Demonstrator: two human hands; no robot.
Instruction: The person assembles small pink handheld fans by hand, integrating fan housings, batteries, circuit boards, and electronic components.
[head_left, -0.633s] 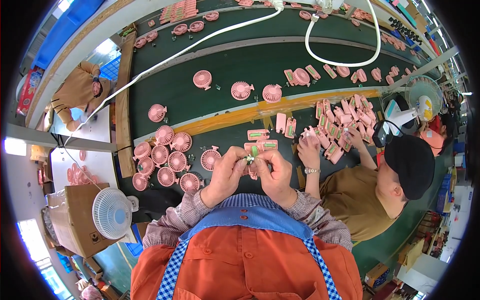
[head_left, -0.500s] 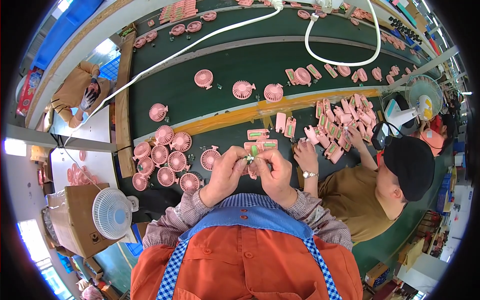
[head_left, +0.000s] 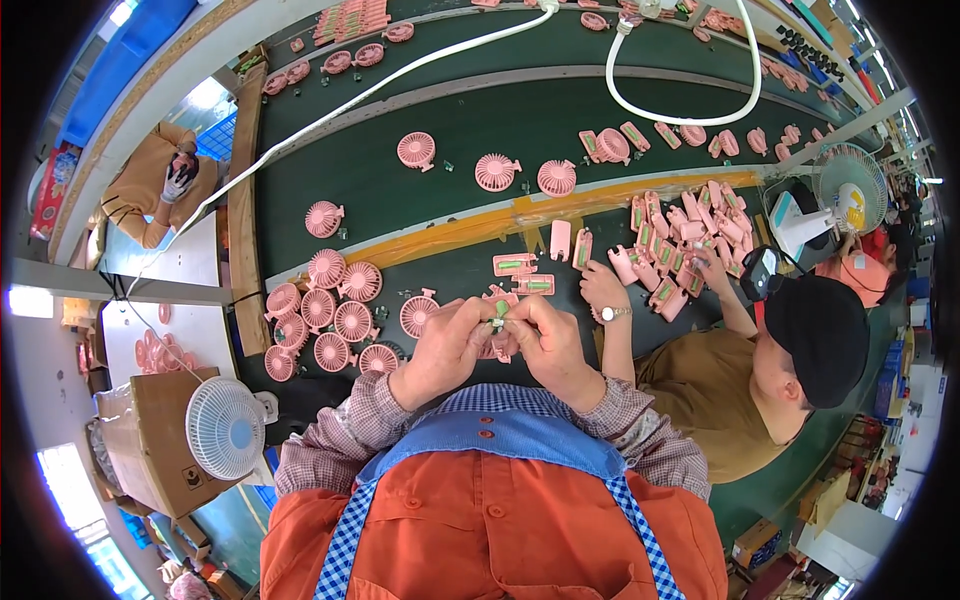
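In front of my chest my left hand (head_left: pixel 440 348) and my right hand (head_left: pixel 553 350) pinch a small green part (head_left: pixel 501 309) between thumbs and forefingers. A whitish bit shows at its lower end; its exact kind is too small to tell. Just beyond my fingers lie pink handle shells (head_left: pixel 515 264) with green cylinders inside, and another pink piece is partly hidden behind my hands. Left of my left hand sits a round pink fan head (head_left: pixel 418 314). Farther left, several more fan heads (head_left: pixel 353 321) are grouped on the dark green work surface.
At my right a co-worker's hand (head_left: pixel 605 290) reaches to a pink shell (head_left: pixel 583 248), beside a heap of shells (head_left: pixel 690 235). Fan heads (head_left: pixel 497 172) lie on the belt beyond the yellow-taped edge (head_left: pixel 440 238). A white fan (head_left: pixel 226 427) and carton (head_left: pixel 150 440) stand left; a white cable (head_left: pixel 400 75) hangs overhead.
Fan heads on the nearer belt have shifted right, those on the farther belt left. The co-worker's near hand has moved up to a pink shell. My hands still pinch the green part, nearly unmoved.
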